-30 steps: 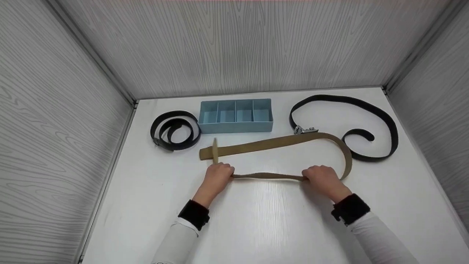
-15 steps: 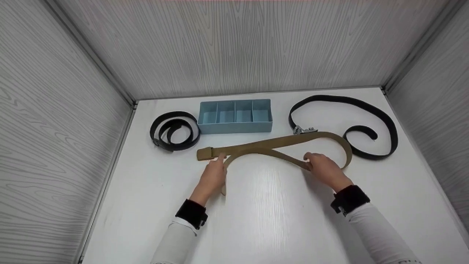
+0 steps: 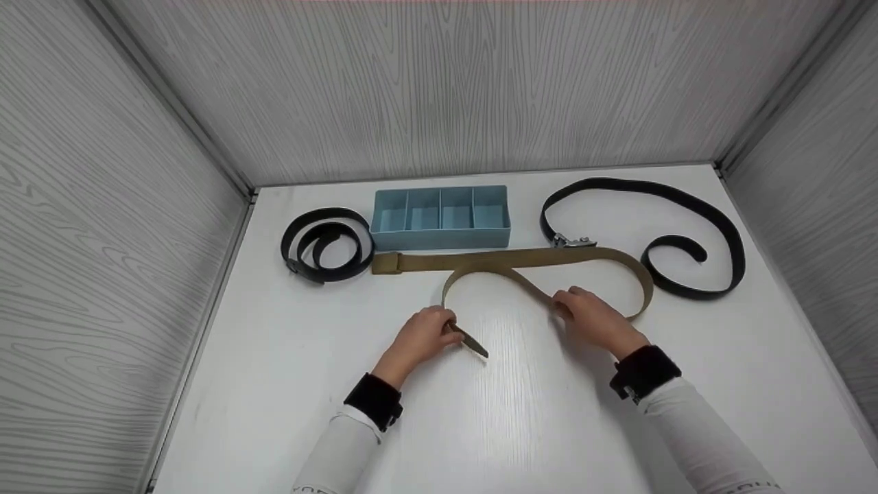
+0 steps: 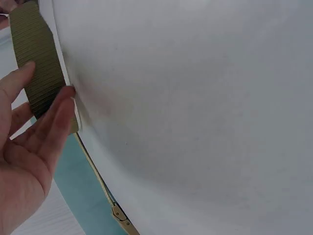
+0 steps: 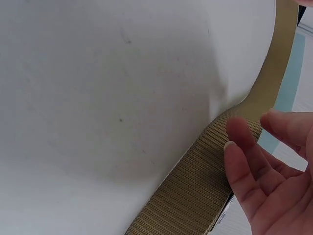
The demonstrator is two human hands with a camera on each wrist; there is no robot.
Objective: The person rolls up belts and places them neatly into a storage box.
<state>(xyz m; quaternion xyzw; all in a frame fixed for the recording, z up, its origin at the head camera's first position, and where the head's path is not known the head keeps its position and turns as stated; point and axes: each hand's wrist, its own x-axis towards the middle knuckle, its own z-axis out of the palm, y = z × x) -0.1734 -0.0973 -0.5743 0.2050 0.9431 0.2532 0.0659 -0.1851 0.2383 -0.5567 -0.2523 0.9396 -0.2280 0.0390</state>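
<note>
A tan woven belt (image 3: pixel 521 258) lies across the table in a double curve, its tan buckle (image 3: pixel 387 263) at the left end. My left hand (image 3: pixel 422 334) pinches it close to the free tip, which points toward the near right. In the left wrist view the strap (image 4: pixel 36 54) runs between thumb and fingers of that hand (image 4: pixel 24 161). Further along the strap, my right hand (image 3: pixel 595 321) holds it by the edge. Seen from the right wrist, thumb and fingertips of this hand (image 5: pixel 279 181) bend around the webbing (image 5: pixel 190 186).
A coiled black belt (image 3: pixel 336 274) lies at the left, beside a light blue box (image 3: pixel 440 240) with several compartments. At the right, a loosely curved black belt (image 3: pixel 734 240) has its silver buckle (image 3: pixel 575 241) against the tan strap. Grey wood-grain panels (image 3: pixel 439 89) enclose the table.
The free end has swung from the left toward the near right with my left hand. The tan buckle end has shifted away, up to the box. My right hand has moved slightly left.
</note>
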